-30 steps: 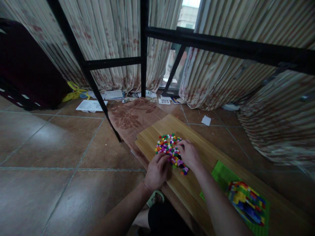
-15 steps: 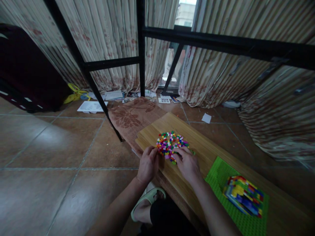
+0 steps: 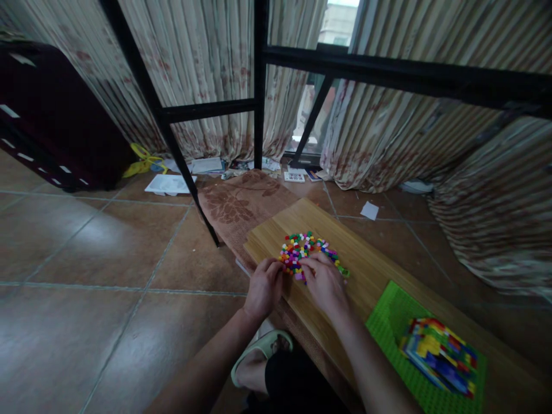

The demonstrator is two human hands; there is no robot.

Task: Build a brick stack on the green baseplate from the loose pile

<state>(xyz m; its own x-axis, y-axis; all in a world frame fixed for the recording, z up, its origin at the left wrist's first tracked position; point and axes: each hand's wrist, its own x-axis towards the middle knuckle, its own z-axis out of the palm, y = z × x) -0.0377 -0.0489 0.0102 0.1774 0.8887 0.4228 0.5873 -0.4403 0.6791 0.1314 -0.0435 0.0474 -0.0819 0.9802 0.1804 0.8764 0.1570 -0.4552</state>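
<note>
A loose heap of small coloured toy bricks (image 3: 297,248) lies on a wooden board (image 3: 276,221). At the heap's near left edge is my left hand (image 3: 265,287), its thumb and fingers pinched together; whatever they hold is too small to make out. My right hand (image 3: 325,282) reaches over the near right side of the heap. Its fingers are bent with the tips together among the bricks, and they hide what is between them. Farther right on the board, a green baseplate (image 3: 383,319) carries a multicoloured brick build (image 3: 444,353).
The board rests on a brown patterned cloth (image 3: 228,204). Black metal bars (image 3: 259,115) rise just behind it. A dark suitcase (image 3: 56,115) stands at the left, and papers (image 3: 207,165) lie along the curtains (image 3: 207,69). My foot in a green slipper (image 3: 261,351) is below the board.
The whole view has shifted slightly, so things sit a little farther right. My right fingers have drawn closer together and moved slightly left over the bricks; my left hand keeps its pinch.
</note>
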